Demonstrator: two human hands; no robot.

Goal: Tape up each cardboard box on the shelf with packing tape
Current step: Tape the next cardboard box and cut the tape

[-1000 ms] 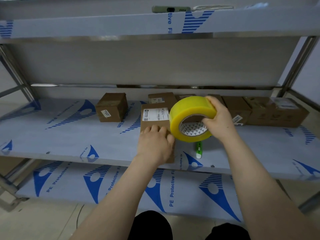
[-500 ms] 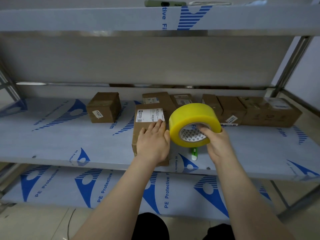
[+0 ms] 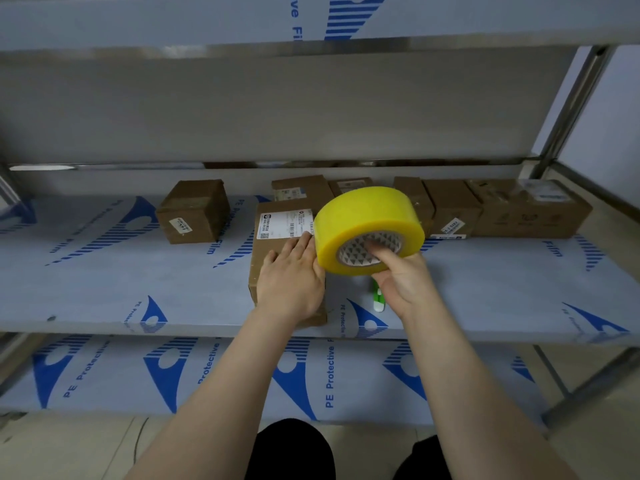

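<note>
front box (image 3: 285, 223) sits at the near edge of the middle shelf (image 3: 104, 289), label up, and looks like the one being taped. tape roll (image 3: 367, 216) is held on edge over its right side, just above the left fingertips. left hand (image 3: 292, 285) lies flat on the lid, fingers straight, pressing down. right hand (image 3: 403, 285) is clamped on the roll with a finger hooked into the core. can't see a free tape end, or whether any is stuck down yet. to do it well i'd anchor the end on the near wall, pull straight along the seam toward the back with the strip taut, and let the left palm follow to rub it flat. the box is probably light and the film looks slick, so it may slide if that hand lifts. surface: steel rack, shelves skinned in blue-printed protective film – upper shelf (image 3: 242, 26) above, lower shelf (image 3: 242, 375) below. row of boxes (image 3: 457, 209) along the back right, packed together. lone box (image 3: 194, 211) back left, well apart. small green-and-white tool (image 3: 378, 299) lies just beside the front box – likely the cutter.
</note>
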